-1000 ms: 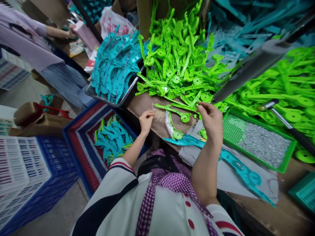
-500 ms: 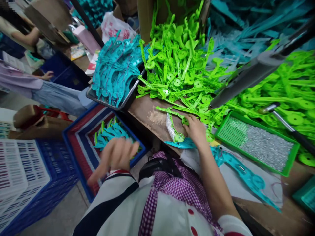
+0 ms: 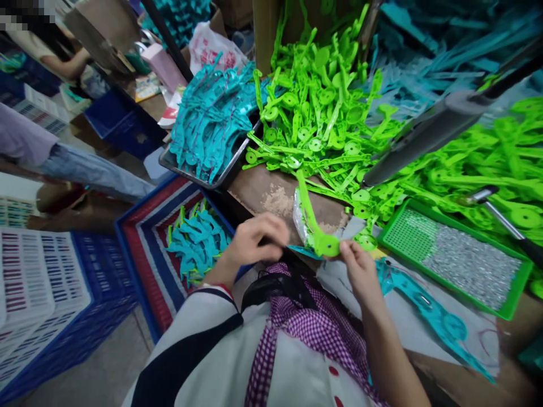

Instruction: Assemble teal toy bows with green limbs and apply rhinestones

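My right hand (image 3: pixel 360 268) pinches the round end of a bright green plastic arm (image 3: pixel 311 217), which is raised above the table edge with its long end pointing away from me. Left of it, my left hand (image 3: pixel 261 237) hovers with loosely curved fingers, apart from the arm, and nothing shows in it. A strip of clear plastic (image 3: pixel 299 220) lies beside the green arm. Below, a teal piece (image 3: pixel 303 250) lies at the table edge, partly hidden. To the right of my right hand, a long teal plastic part (image 3: pixel 432 308) rests on a white sheet (image 3: pixel 475 333).
Heaped green parts (image 3: pixel 322 113) cover the back. A green tray (image 3: pixel 470 257) holds small silvery pieces, with a hammer-like tool (image 3: pixel 504 217) behind. A grey tool (image 3: pixel 424 135) hangs over the heap. A blue crate (image 3: pixel 144 265) stands lower left; a person (image 3: pixel 85 158) is further left.
My left hand has moved right from over the crate toward the table edge. My right hand has lifted a green arm from the table and drawn it toward me.
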`<state>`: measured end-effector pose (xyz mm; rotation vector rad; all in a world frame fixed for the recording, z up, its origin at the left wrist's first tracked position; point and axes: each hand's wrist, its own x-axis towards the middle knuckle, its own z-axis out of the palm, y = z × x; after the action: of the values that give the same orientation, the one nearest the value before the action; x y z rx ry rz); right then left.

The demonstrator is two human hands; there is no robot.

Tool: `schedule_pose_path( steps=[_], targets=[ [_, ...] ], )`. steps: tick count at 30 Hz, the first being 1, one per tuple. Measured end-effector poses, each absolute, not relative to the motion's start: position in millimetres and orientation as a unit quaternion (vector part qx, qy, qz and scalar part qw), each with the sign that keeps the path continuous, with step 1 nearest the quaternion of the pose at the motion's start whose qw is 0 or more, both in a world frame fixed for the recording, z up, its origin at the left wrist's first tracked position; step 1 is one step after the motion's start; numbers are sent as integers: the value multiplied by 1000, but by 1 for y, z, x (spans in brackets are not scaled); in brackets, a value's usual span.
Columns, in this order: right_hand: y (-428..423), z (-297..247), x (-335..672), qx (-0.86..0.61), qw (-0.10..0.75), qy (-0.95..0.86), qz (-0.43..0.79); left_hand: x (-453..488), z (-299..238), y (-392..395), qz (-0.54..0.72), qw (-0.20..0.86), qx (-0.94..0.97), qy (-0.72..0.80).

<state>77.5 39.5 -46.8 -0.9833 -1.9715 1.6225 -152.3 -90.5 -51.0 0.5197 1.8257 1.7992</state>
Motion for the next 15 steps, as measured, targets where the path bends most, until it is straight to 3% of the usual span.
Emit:
schedule_pose_path(
  steps=[3, 8, 12, 15],
  targets=[
    [13, -55, 86, -369, 155, -607, 686, -151, -56, -77, 658, 295, 191, 666],
    [12, -58, 88, -384, 137, -605, 683, -148, -58, -38, 651, 387, 181, 628],
    [24, -57, 92, -369, 226, -712, 553, -155, -51, -14, 651, 415, 166, 613],
    [25, -58, 94, -258, 274, -836, 400, -159, -53, -10, 655, 421, 141, 612]
  ],
)
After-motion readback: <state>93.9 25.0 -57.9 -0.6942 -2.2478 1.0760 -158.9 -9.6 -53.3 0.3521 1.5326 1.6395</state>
